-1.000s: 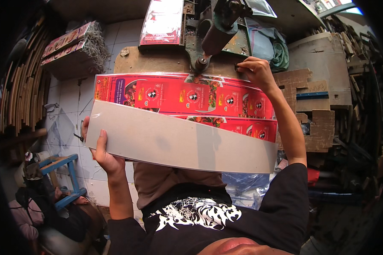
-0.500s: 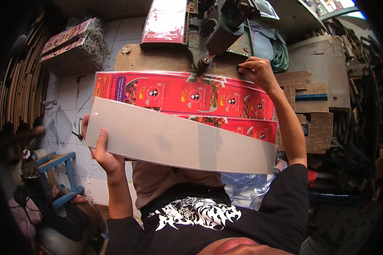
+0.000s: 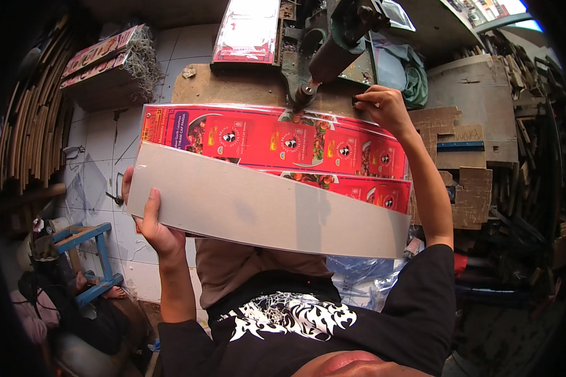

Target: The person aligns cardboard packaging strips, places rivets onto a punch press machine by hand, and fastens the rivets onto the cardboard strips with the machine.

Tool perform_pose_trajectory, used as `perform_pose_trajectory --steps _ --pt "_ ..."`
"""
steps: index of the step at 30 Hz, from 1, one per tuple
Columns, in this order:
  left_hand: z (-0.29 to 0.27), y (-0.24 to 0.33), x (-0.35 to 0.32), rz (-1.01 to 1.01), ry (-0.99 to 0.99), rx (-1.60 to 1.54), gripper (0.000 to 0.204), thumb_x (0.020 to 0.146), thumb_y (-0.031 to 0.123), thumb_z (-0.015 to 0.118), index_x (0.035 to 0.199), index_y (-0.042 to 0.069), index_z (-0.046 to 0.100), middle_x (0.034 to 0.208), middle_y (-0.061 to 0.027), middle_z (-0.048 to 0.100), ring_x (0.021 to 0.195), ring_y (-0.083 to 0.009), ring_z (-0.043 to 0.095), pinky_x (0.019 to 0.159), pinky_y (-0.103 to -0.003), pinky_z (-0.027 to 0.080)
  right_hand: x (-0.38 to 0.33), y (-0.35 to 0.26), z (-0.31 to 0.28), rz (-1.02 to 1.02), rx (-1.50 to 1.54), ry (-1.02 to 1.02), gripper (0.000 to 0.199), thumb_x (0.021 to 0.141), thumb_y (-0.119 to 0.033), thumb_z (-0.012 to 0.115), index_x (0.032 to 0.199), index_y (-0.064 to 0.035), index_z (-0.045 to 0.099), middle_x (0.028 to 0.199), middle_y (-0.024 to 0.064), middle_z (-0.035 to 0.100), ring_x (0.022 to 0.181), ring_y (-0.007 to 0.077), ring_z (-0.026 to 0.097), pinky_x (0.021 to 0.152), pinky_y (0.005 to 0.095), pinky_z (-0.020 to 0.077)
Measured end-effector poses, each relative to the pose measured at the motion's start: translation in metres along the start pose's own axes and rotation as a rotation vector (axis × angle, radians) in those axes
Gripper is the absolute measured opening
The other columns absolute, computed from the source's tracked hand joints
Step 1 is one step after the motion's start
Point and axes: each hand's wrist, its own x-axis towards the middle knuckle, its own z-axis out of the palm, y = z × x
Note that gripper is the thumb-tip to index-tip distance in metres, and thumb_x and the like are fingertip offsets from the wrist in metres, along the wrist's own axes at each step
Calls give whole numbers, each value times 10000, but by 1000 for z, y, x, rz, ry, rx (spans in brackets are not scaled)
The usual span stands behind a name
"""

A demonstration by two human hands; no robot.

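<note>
The grey flap covers the lower part of the red carton sheet, so its print there can't be seen. The left hand shows only its thumb and palm edge; the fingers sit behind the sheet. The right hand hides the sheet's far corner, fingertips curled out of sight. The machine runs off the top edge. A seated person at lower left fades into the dark rim.

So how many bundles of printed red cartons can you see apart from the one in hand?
2: one tied bundle on the floor, upper left, and one stack behind the stitching machine, top centre. More may be hidden off-frame.
</note>
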Motion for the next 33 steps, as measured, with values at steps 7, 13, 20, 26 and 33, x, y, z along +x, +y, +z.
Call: perform_pose_trajectory --steps 7,13,20,26,33 --pt "1 -1 0 18 0 -2 541 940 45 503 1470 41 391 1412 -153 495 1316 -288 505 1135 -413 393 -1 1 0 -14 -9 2 169 785 -60 802 943 -3 775 840 135 714 749 281 707 681 348 541" --pt "1 0 0 6 14 -9 536 941 48 503 1466 43 393 1405 -161 497 1312 -288 507 1134 -413 393 1 2 1 -21 -22 -4 172 786 -65 803 946 -7 777 843 132 714 751 287 706 685 351 542" --pt "4 1 0 15 9 -24 533 939 44 512 1459 39 397 1403 -156 491 1312 -282 502 1136 -415 391 -2 2 3 -28 -34 24 170 789 -74 803 946 -15 781 840 122 714 740 273 701 676 346 540" --pt "-2 -1 0 10 11 -19 532 936 37 516 1455 32 397 1403 -148 482 1321 -275 491 1137 -415 391 -3 5 4 -63 -31 38 179 802 -48 799 977 -13 778 844 96 716 689 203 670 631 306 513" --pt "1 2 0 -9 6 14 601 917 39 515 1490 46 333 1417 -165 480 1320 -275 494 1136 -416 396 -2 5 4 -32 -19 24 180 801 -42 799 977 -11 779 851 99 721 707 204 684 647 301 525"
